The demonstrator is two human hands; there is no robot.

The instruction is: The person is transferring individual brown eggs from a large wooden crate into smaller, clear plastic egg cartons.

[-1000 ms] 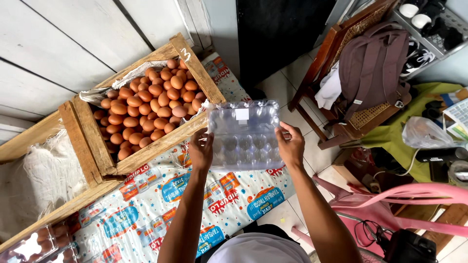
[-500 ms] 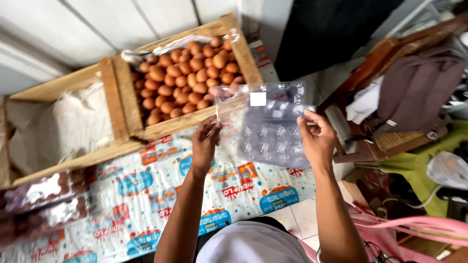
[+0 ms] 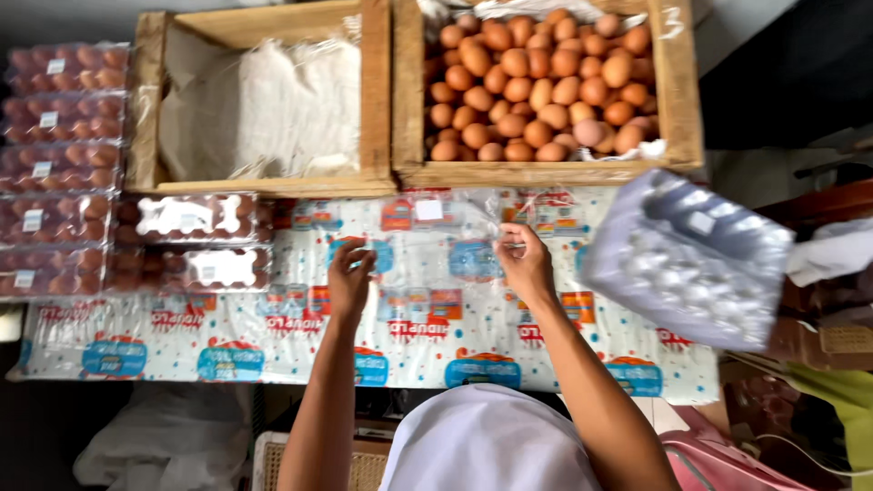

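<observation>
left hand point(image 3: 350, 277): fingers curled, on clear carton point(image 3: 436, 236) | right hand point(image 3: 523, 259): pinching the carton's far edge | carton: empty, see-through, white label, flat on printed sheet point(image 3: 273, 336) at egg crate's point(image 3: 546, 86) front edge | carton stack point(image 3: 687, 259): blurred, right edge

A tabletop point(image 3: 273, 336) wears a printed plastic cover, white with red and blue patches. Along its far edge stand two wooden crates point(image 3: 377, 100). At the right lie a pink plastic chair point(image 3: 718, 459) and dim clutter.
</observation>
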